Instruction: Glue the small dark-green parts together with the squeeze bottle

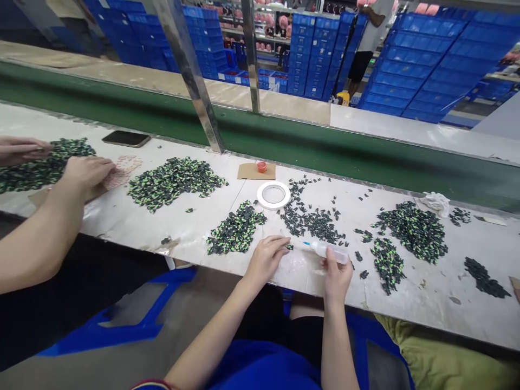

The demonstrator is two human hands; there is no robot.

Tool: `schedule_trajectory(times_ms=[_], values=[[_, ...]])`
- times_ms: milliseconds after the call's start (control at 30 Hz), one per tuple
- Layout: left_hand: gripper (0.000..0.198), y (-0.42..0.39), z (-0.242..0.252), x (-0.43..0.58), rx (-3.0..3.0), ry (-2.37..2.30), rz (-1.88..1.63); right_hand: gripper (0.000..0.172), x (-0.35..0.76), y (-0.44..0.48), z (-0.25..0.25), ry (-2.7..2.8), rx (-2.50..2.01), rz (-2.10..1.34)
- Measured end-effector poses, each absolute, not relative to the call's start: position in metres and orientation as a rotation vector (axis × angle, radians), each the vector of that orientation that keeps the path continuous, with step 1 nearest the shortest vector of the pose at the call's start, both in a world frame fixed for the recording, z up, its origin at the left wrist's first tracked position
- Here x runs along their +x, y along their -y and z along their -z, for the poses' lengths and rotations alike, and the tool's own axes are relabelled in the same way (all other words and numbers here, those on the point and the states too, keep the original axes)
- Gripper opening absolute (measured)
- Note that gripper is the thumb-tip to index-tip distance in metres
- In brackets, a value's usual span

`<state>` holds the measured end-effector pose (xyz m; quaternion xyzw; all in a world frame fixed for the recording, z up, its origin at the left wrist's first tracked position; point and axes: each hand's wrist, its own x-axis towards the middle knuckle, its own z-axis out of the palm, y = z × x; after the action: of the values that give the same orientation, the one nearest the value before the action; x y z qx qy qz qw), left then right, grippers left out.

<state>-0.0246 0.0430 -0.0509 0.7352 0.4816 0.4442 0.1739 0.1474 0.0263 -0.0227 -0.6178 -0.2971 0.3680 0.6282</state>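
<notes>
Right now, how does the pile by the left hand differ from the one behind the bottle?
The near pile, by the left hand, is heaped and shows much bright green. The far pile, beyond the squeeze bottle in the right hand, lies thin with strays and looks mostly dark. Both are small parts beside the tape ring.

- The left hand (266, 261) is half covering a small part (289, 247) at its 2 o'clock; the part is reading too small to identify.
- The right hand (338, 273) is hiding the squeeze bottle (325, 249) base.
- At 9 o'clock, the frame edge is cutting off a co-worker's hand (20, 150).
</notes>
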Motion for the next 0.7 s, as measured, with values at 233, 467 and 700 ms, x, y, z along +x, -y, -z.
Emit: schedule_trajectory(times_ms=[233,467,700], values=[[0.014,-0.0431,0.0496,-0.0211,2.005,-1.387,-1.272,0.049,0.1422,-0.0236,0.0178,0.902,-1.607,-0.779],[0.010,-0.0428,0.0466,-0.0213,2.013,-1.419,-1.255,0.046,0.1410,-0.0212,0.0176,1.014,-1.635,-0.743],[0.009,-0.0425,0.0465,-0.0221,2.012,-1.432,-1.235,0.044,0.1391,-0.0207,0.0158,1.032,-1.652,-0.725]])
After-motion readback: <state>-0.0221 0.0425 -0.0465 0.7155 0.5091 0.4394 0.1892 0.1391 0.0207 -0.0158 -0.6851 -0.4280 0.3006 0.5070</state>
